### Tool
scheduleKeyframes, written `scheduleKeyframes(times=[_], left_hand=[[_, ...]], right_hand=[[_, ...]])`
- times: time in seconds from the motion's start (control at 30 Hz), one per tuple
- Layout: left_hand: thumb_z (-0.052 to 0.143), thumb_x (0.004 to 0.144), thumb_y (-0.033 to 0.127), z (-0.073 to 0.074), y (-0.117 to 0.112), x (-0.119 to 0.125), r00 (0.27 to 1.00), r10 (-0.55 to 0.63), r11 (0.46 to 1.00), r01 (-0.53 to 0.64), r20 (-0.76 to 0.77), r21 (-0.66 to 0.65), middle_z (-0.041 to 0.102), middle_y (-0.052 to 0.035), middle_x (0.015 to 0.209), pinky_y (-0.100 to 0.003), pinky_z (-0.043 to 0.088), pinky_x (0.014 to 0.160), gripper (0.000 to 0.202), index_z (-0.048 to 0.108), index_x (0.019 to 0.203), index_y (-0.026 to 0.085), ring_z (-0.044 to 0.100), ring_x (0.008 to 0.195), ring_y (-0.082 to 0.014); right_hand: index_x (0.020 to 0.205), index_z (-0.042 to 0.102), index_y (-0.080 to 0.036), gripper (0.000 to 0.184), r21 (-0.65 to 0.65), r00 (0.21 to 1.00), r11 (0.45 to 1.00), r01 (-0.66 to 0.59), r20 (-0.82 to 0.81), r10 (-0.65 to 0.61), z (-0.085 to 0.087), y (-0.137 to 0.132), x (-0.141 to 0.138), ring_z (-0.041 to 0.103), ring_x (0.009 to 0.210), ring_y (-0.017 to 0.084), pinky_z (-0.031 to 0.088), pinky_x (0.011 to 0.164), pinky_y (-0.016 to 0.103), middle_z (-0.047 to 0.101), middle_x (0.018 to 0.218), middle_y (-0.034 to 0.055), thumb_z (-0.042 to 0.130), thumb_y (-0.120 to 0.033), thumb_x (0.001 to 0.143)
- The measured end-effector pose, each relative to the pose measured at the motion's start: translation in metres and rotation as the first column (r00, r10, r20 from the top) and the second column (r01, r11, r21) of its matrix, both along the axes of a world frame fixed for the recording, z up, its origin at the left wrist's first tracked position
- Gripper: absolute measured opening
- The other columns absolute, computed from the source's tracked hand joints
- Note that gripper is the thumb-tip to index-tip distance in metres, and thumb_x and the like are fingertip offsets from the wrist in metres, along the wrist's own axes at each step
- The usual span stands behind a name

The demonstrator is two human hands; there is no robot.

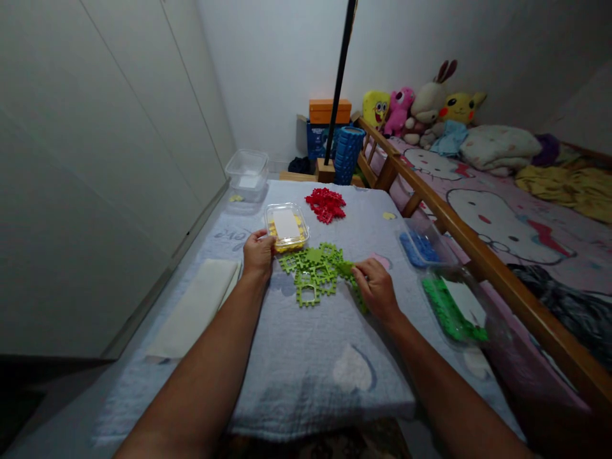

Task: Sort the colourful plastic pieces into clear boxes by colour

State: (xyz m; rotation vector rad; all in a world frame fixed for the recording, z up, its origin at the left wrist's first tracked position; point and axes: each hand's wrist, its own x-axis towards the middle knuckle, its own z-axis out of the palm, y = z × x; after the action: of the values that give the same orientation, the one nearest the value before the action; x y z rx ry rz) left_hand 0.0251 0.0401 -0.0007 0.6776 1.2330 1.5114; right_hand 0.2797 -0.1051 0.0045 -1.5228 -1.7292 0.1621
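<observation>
My left hand (259,254) grips the near left edge of a clear plastic box (287,227), which has yellow pieces inside and a white label on top. Just in front of it, a loose pile of light green toothed puzzle pieces (313,271) lies on the cloth. At the right side of this pile, my right hand (375,285) is closed on a light green puzzle piece (345,269). Its fingertips partly hide that piece. A heap of red puzzle pieces (326,204) sits farther back.
Blue pieces fill part of a clear box (421,245) at the right edge, beside a labelled box of green pieces (454,306). Stacked clear containers (247,172) stand back left. A folded white cloth (196,309) lies left. The wooden bed rail (459,236) borders the table's right side.
</observation>
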Motion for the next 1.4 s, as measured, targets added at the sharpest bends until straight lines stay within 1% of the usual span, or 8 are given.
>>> scheduleKeyframes(times=[0.17,0.4,0.6,0.77,0.87,0.97,1.17,1.4], left_hand=[[0.072,0.048,0.025,-0.004,-0.002,-0.001,0.998,-0.055,0.998,0.054,0.037,0.023,0.058,0.008,0.059,-0.02,0.038,0.046,0.049,0.057,0.094,0.017,0.05,0.045,-0.0089],[0.075,0.05,0.026,-0.005,-0.006,0.001,0.989,-0.116,0.993,0.112,0.09,0.043,0.059,0.0083,0.059,-0.019,0.037,0.045,0.05,0.057,0.095,0.017,0.049,0.043,-0.008],[0.078,0.051,0.027,0.0,-0.008,0.006,0.98,-0.126,0.989,0.112,0.156,0.094,0.06,0.0089,0.06,-0.018,0.036,0.044,0.051,0.057,0.096,0.018,0.047,0.042,-0.0063],[0.08,0.052,0.026,0.001,-0.009,0.009,0.974,-0.144,0.986,0.127,0.174,0.105,0.061,0.0074,0.062,-0.018,0.039,0.046,0.05,0.056,0.095,0.018,0.05,0.045,-0.0068],[0.081,0.053,0.027,-0.003,-0.008,0.01,0.973,-0.157,0.985,0.142,0.171,0.1,0.062,0.0069,0.063,-0.019,0.038,0.047,0.05,0.057,0.096,0.018,0.052,0.047,-0.0077],[0.082,0.054,0.028,-0.009,-0.006,0.011,0.97,-0.172,0.983,0.157,0.17,0.096,0.062,0.0062,0.063,-0.019,0.038,0.047,0.052,0.057,0.097,0.018,0.055,0.049,-0.0089],[0.085,0.056,0.032,-0.008,-0.005,0.012,0.966,-0.192,0.98,0.18,0.172,0.082,0.064,0.0053,0.066,-0.02,0.044,0.051,0.052,0.057,0.097,0.019,0.058,0.052,-0.0099],[0.083,0.06,0.034,-0.001,-0.007,0.01,0.953,-0.239,0.971,0.23,0.187,0.072,0.064,0.0047,0.068,-0.02,0.047,0.055,0.049,0.06,0.1,0.016,0.058,0.053,-0.0078]], right_hand=[[0.112,0.071,-0.017,0.03,-0.189,0.981,0.982,0.019,-0.185,-0.055,-0.003,0.016,-0.005,0.067,0.083,0.021,0.051,0.079,0.034,0.073,0.092,0.0071,0.055,-0.037,0.095],[0.136,0.058,-0.016,0.062,-0.352,0.971,0.924,0.15,0.229,-0.071,0.0,-0.021,0.022,0.063,0.112,0.03,0.05,0.1,0.043,0.064,0.124,0.0163,0.072,-0.039,0.081],[0.141,0.053,-0.016,0.062,-0.477,0.948,0.86,0.179,0.316,-0.021,0.009,-0.039,0.02,0.064,0.107,0.025,0.049,0.093,0.035,0.063,0.124,0.0134,0.064,-0.021,0.08],[0.124,0.063,-0.019,0.043,-0.347,0.952,0.925,0.157,0.302,-0.048,0.018,-0.014,0.019,0.062,0.108,0.024,0.048,0.094,0.034,0.063,0.116,0.0105,0.061,-0.017,0.081],[0.118,0.065,-0.018,0.038,-0.278,0.966,0.959,0.052,0.258,0.022,0.026,0.006,0.01,0.061,0.108,0.023,0.049,0.097,0.035,0.064,0.113,0.01,0.06,-0.014,0.081],[0.119,0.065,-0.017,0.037,-0.242,0.964,0.969,-0.041,0.247,0.102,0.034,0.028,-0.009,0.06,0.11,0.024,0.049,0.1,0.038,0.063,0.116,0.0113,0.062,-0.014,0.082],[0.117,0.068,-0.018,0.029,-0.157,0.952,0.985,-0.068,0.284,0.111,0.046,0.081,-0.056,0.056,0.114,0.026,0.046,0.104,0.04,0.062,0.117,0.0116,0.064,-0.017,0.088],[0.106,0.073,-0.019,0.021,-0.281,0.848,0.956,-0.081,0.484,0.214,0.049,0.114,-0.085,0.057,0.106,0.026,0.045,0.093,0.036,0.067,0.11,0.012,0.057,-0.016,0.094]])
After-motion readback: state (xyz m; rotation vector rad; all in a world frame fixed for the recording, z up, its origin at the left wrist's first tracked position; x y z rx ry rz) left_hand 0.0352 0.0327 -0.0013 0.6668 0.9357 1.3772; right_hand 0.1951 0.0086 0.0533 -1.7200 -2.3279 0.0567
